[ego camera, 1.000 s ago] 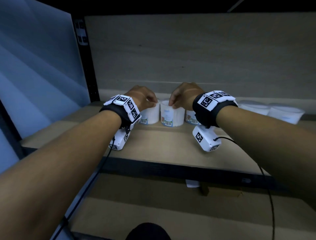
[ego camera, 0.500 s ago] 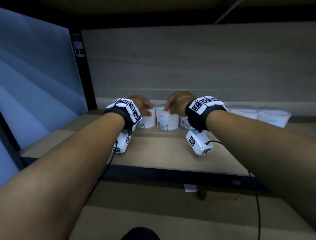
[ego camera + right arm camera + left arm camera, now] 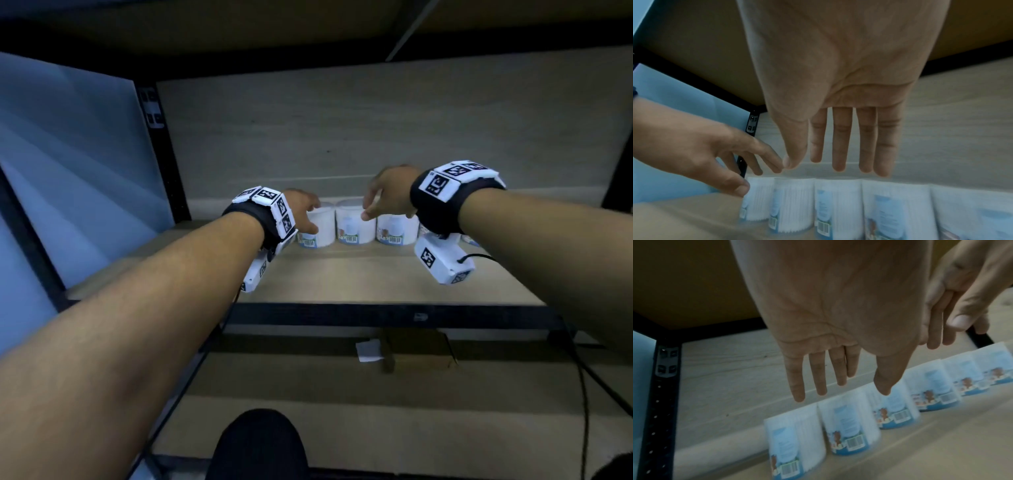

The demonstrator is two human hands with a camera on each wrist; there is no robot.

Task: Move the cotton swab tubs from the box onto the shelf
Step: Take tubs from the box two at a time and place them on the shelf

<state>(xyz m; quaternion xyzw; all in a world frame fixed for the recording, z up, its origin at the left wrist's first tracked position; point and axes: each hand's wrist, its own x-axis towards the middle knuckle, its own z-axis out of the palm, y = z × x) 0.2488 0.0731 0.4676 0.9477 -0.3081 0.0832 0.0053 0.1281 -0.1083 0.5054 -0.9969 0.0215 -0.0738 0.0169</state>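
Several clear cotton swab tubs with blue labels stand in a row along the back of the wooden shelf (image 3: 342,277). The left end tub (image 3: 317,229) (image 3: 795,438) (image 3: 756,199) has a second tub (image 3: 354,224) (image 3: 851,423) beside it. My left hand (image 3: 313,216) (image 3: 840,382) hovers just above the end tub, its fingers straight and empty. Over the second and third tubs (image 3: 397,229) my right hand (image 3: 370,205) (image 3: 816,159) is raised, fingers spread straight, holding nothing. The box is not in view.
A black upright post (image 3: 164,154) and a pale blue panel (image 3: 68,171) close the shelf's left side. The upper shelf board hangs low overhead. A black front rail (image 3: 376,313) edges the shelf. A small cardboard piece (image 3: 418,353) lies on the lower shelf, and a cable (image 3: 582,394) hangs at right.
Both hands, curled over the tub tops before, have let go, opened and lifted slightly. The tubs stay standing in their row.
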